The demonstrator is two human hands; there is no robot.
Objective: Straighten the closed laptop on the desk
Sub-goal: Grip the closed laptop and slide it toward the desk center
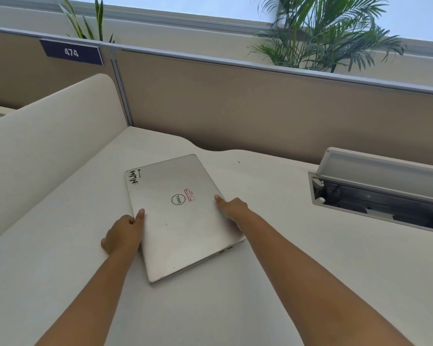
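Observation:
A closed silver laptop (pixel 180 216) with stickers on its lid lies on the white desk (pixel 273 245), turned at an angle to the desk's edges. My left hand (pixel 124 232) grips its left long edge, thumb on the lid and fingers curled at the side. On the opposite long edge, my right hand (pixel 233 208) holds the laptop with the thumb resting on top. Both forearms reach in from the bottom of the view.
A cream curved divider (pixel 43 136) runs along the desk's left side. A tan partition (pixel 260 108) closes the back, with a "474" sign and plants behind it. At the right, an open cable box (pixel 380 196) with a raised lid is set into the desk.

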